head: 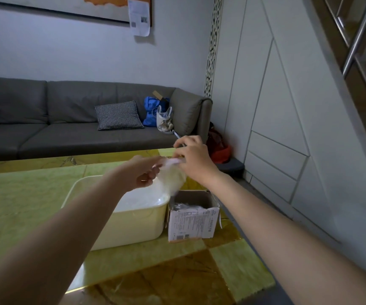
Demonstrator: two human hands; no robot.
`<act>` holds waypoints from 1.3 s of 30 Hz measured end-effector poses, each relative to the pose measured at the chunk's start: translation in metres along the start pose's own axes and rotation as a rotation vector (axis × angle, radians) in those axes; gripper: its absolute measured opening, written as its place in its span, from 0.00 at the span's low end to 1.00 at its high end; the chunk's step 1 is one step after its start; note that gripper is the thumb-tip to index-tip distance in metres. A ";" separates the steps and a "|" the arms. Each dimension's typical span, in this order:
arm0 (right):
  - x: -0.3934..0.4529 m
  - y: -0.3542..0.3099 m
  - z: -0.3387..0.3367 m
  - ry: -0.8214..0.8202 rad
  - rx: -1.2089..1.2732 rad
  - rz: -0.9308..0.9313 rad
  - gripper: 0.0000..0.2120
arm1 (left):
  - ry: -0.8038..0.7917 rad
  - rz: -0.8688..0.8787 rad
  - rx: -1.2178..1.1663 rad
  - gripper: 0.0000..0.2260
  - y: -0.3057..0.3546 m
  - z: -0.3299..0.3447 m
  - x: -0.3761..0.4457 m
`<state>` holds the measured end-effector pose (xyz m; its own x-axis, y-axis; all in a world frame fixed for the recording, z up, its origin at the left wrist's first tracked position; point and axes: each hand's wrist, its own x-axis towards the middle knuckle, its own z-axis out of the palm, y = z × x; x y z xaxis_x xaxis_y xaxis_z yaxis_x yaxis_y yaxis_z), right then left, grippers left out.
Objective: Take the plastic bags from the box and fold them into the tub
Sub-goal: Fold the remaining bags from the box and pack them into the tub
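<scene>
Two hands are up in the air — a left hand (143, 172) and a right hand (194, 160). Between them is one plastic bag (171, 176). On the bench (23, 190) there is one tub (133, 223) and one box (192, 223). More bags (184, 206) lie in the box, too bunched up to count. Behind is one sofa (67, 128) — with one checked pillow (118, 115), one blue bag (151, 111) and one small pale bag (164, 118) on it.
</scene>
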<state>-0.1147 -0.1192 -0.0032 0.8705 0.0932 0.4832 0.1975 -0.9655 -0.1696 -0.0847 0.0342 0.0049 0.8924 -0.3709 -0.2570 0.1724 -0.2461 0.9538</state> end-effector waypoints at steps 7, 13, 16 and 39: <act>0.000 0.011 -0.017 0.114 0.335 0.357 0.19 | 0.303 0.040 -0.051 0.18 -0.008 -0.037 0.005; -0.001 -0.009 -0.005 0.076 0.441 0.307 0.06 | -0.315 0.100 -0.106 0.26 0.000 -0.013 -0.008; -0.002 -0.020 -0.001 -0.106 0.547 0.278 0.04 | -0.240 0.206 -0.142 0.12 -0.002 0.007 0.001; 0.025 -0.048 0.082 0.053 0.794 0.557 0.13 | 0.607 0.893 0.860 0.13 -0.017 -0.107 0.003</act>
<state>-0.0651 -0.0506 -0.0535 0.9139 -0.3572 0.1928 0.0269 -0.4206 -0.9068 -0.0399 0.1334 0.0046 0.6412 -0.3040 0.7046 -0.6605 -0.6861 0.3051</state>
